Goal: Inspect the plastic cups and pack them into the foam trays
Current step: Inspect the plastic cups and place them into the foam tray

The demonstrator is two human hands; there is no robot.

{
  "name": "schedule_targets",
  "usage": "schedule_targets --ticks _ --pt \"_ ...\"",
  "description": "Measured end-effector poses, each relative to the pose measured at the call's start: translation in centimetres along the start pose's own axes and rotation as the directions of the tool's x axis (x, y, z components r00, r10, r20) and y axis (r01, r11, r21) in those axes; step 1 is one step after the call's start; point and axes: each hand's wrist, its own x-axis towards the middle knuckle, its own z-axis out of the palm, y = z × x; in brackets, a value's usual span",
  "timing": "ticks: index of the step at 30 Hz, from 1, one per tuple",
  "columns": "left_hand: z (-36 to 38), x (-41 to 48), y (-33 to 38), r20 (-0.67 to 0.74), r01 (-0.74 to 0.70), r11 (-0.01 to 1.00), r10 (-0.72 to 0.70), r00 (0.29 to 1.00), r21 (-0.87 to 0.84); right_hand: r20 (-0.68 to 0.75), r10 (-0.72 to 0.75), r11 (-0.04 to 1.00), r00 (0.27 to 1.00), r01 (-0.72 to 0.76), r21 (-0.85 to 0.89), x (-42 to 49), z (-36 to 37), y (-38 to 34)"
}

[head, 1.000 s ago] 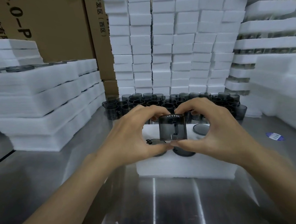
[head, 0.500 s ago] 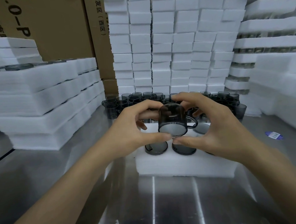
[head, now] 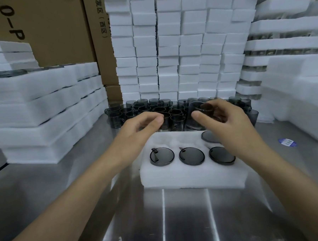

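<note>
A white foam tray (head: 194, 175) lies on the steel table in front of me. Its front row holds three smoky grey plastic cups (head: 191, 156) bottom-up, and one more cup (head: 208, 136) sits in the back row at the right. My right hand (head: 228, 124) grips another grey cup (head: 196, 124) above the tray's far edge, thumb on the outside and fingers over the rim. My left hand (head: 138, 130) hovers over the tray's far left corner, fingers loosely bent and holding nothing. Several loose cups (head: 148, 109) stand in a cluster behind the tray.
Stacks of foam trays (head: 43, 111) rise at the left, and more foam (head: 301, 101) is stacked at the right. A wall of white foam blocks (head: 178, 45) stands behind the cups, with cardboard boxes (head: 57, 28) at the back left. A blue sticker (head: 286, 142) lies on the table.
Both hands held the cup up in front of me before. My left hand has let go, and my right hand has carried the cup back and to the right.
</note>
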Motion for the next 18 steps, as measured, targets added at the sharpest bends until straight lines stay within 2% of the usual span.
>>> schedule_targets --ticks 2,4,6,9,14,18 --pt "-0.1 0.1 -1.0 0.016 0.054 0.989 -0.057 0.998 0.141 0.001 0.072 0.997 0.997 -0.072 0.001 0.2 -0.2 0.4" --pt "0.1 -0.3 -1.7 0.096 0.086 0.941 -0.124 0.988 0.328 0.017 0.103 0.994 0.994 -0.103 -0.046 0.1 -0.2 0.6" --pt "0.7 -0.6 -2.1 0.147 0.084 0.907 -0.158 0.976 0.414 0.026 0.118 0.988 0.993 -0.115 -0.106 0.0 0.0 0.8" --pt "0.9 -0.7 -2.1 0.139 0.097 0.899 -0.171 0.975 0.427 0.023 0.139 0.971 0.990 -0.131 -0.201 -0.1 0.5 1.0" --pt "0.2 -0.4 -1.6 0.127 0.088 0.907 -0.152 0.980 0.412 0.022 0.075 0.901 0.997 -0.059 -0.429 -0.7 0.9 0.7" --pt "0.0 -0.4 -1.1 0.124 0.112 0.919 -0.170 0.978 0.377 0.023 0.060 0.868 0.998 -0.041 -0.494 -1.0 1.2 0.1"
